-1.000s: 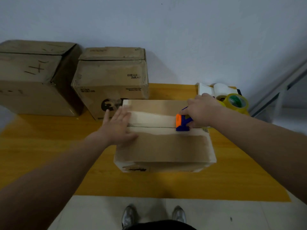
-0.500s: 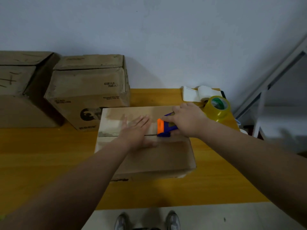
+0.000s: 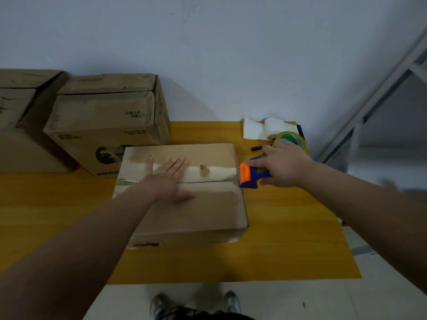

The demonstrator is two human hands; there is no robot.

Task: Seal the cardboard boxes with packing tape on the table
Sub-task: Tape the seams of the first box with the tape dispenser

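Pressing on the cardboard box [image 3: 184, 204] at the middle of the table [image 3: 288, 239], the left hand [image 3: 169, 179] lies flat, fingers straight, across the seam. The right hand [image 3: 285, 167] grips the blue-and-orange tape dispenser [image 3: 250, 174] at the box's three o'clock edge.

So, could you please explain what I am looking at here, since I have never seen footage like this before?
There is no machine: these are a person's bare hands, filmed by a camera worn on the head, looking down. On the yellow table lies a cardboard box. The left hand rests flat on its top, over the taped seam. The right hand grips a blue and orange tape dispenser at the box's right edge. Behind that hand lie a tape roll and a white paper roll. A second box and a third box stand at the back left.
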